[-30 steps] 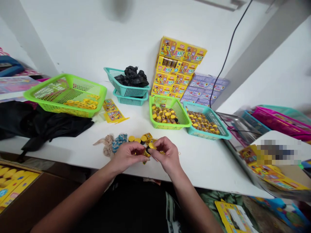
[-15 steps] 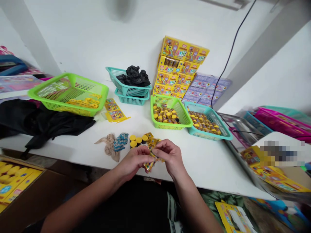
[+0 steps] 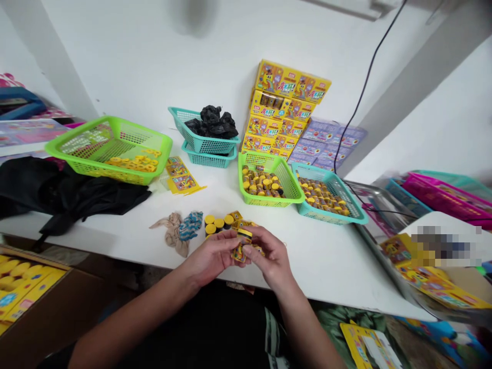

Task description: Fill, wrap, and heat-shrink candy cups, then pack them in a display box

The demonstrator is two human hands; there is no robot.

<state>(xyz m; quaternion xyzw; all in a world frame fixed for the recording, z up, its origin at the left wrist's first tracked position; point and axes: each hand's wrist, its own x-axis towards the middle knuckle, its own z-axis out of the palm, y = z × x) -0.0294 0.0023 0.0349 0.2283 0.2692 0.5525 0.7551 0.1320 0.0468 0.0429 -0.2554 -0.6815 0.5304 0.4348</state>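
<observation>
Head view: jar (image 3: pixel 243 245) half behind fingers (image 3: pixel 255 251)

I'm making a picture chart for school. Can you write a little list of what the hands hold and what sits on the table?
Hands: left hand and right hand pinch one small tub between their fingertips
Just behind the hands: loose tubs and crumpled cloth scraps
Small green basket: full of tubs
Teal basket: more tubs
Big green basket: yellow lids
At the wall: stacked yellow boxes
Table: white
</observation>
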